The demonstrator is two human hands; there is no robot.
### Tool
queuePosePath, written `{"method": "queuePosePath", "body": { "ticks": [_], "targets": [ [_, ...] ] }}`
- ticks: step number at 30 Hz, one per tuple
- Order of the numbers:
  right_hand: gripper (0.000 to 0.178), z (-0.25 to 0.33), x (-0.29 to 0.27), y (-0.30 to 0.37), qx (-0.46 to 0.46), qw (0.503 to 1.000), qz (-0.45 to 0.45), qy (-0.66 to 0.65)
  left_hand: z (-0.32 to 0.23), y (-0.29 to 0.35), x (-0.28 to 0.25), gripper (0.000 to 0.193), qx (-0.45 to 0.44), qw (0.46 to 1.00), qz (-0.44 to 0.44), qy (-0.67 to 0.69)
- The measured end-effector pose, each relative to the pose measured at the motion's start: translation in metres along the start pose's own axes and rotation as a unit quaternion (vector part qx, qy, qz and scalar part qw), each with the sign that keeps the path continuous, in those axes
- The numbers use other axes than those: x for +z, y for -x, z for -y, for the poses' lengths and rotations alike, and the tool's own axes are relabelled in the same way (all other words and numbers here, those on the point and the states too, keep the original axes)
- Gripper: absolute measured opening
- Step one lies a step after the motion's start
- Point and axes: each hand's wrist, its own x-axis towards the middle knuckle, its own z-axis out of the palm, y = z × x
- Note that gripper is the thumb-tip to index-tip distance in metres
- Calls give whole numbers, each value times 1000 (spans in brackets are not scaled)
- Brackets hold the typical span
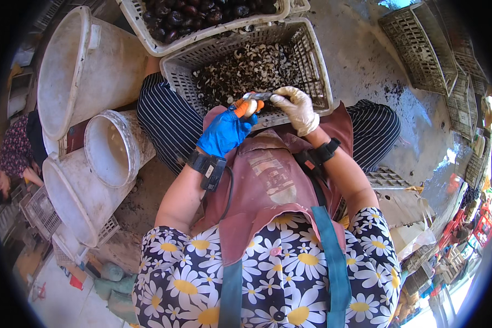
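My left hand, in a blue glove with orange fingertips, is closed around a pale, peeled-looking water chestnut. My right hand, in a whitish glove, grips a small peeling knife. Its metal blade lies across the top of the water chestnut, against or very close to it. Part of the handle is hidden by the right fingers. Both hands are over the near edge of a grey-white slatted crate, which holds a layer of pale and dark peelings.
Beyond it, a second crate holds dark, shiny water chestnuts. Large whitish buckets lie tipped at my left, with a smaller bucket among them. Dirty crates stand at the far right. Another person is at the far left.
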Motion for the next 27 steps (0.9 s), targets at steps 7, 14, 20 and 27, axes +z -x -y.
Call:
{"method": "queuePosePath", "body": {
  "ticks": [7, 14, 20, 27],
  "targets": [
    [15, 24, 7, 9, 41, 996, 36, -75, -2, 2, 18, 35, 11, 996, -31, -88],
    [17, 12, 2, 7, -4, 999, 1, -52, 1, -4, 0, 38, 15, 999, 30, -38],
    [17, 7, -19, -4, 54, 994, -44, 82, 3, 3, 22, 31, 19, 991, -53, -121],
    [17, 7, -10, -1, -21, 984, -26, 173, 3, -2, 18, 31, 38, 982, -55, -176]
  ]
}}
